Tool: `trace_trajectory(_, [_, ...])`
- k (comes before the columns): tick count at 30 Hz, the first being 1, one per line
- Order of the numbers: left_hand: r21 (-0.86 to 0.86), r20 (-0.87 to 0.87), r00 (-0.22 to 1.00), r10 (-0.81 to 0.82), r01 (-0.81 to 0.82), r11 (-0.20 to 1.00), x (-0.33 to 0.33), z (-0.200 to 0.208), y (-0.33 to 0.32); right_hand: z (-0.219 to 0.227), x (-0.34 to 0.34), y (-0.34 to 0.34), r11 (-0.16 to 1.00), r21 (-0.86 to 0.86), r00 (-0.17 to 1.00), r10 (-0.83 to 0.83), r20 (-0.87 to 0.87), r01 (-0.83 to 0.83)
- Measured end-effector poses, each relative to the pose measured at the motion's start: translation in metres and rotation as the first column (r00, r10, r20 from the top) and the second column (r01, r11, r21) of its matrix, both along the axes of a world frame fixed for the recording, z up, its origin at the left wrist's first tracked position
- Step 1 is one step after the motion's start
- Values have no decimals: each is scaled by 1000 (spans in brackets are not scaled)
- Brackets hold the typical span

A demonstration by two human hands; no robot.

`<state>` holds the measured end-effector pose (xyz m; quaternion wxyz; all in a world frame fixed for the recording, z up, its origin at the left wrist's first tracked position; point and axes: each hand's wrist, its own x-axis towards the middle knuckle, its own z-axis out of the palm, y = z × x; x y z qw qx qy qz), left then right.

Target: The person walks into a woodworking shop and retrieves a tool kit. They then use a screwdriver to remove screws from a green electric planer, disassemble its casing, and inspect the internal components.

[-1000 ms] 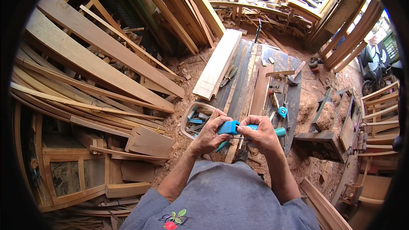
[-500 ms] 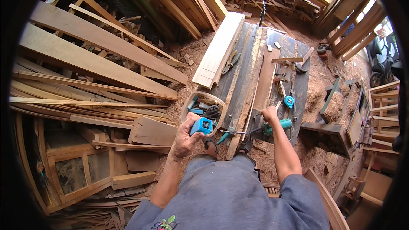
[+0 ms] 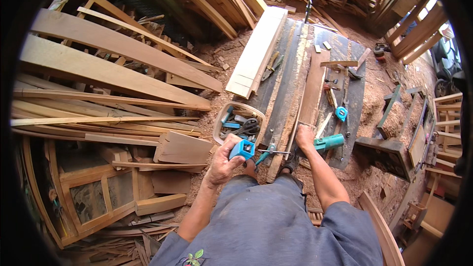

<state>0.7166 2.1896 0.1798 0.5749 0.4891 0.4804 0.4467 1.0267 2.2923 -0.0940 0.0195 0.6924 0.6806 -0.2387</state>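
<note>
My left hand [image 3: 222, 163] is closed round a small blue box-like piece [image 3: 242, 149] with a dark hollow in its end, held up beside the bench's near end. My right hand [image 3: 304, 137] is a fist low over the near end of a brown board [image 3: 313, 88]; whatever it grips is hidden. Just right of that fist lies a teal power tool [image 3: 329, 142]. A metal clamp with a cross bar [image 3: 279, 152] sits at the bench's near edge, between my hands. Beyond my left hand stands a cream tub [image 3: 217, 127] holding blue pieces and a dark coiled thing.
The dark workbench [image 3: 355, 86] also carries a pale board [image 3: 256, 51], pliers [image 3: 272, 67], a hammer [image 3: 331, 99] and a blue tape measure [image 3: 341, 114]. Long planks [image 3: 123, 71] crowd the left. A wood-and-metal stand [image 3: 384, 150] is at right, amid shavings.
My right fist has moved left and a little nearer to me, away from the teal tool. My left hand keeps its hold on the blue piece. The whole view has shifted slightly.
</note>
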Motion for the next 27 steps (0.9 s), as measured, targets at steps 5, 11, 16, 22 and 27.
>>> trace_trajectory(5, [56,3,998,-68,67,996,5,3,9,114,-6,10,964,22,783,-202,-589,265])
trace_trajectory(11, [1,185,969,-165,168,986,14,7,17,309,-39,-21,994,89,176,98,-980,-61])
trace_trajectory(16, [53,232,939,-252,246,968,19,12,24,349,-63,-25,931,349,282,366,-887,-110])
trace_trajectory(22, [87,289,923,-254,239,967,24,17,21,352,-58,-31,834,470,431,552,-714,-289])
trace_trajectory(27, [71,242,937,-254,244,967,22,21,17,341,-44,-28,977,-169,158,-148,-976,-128])
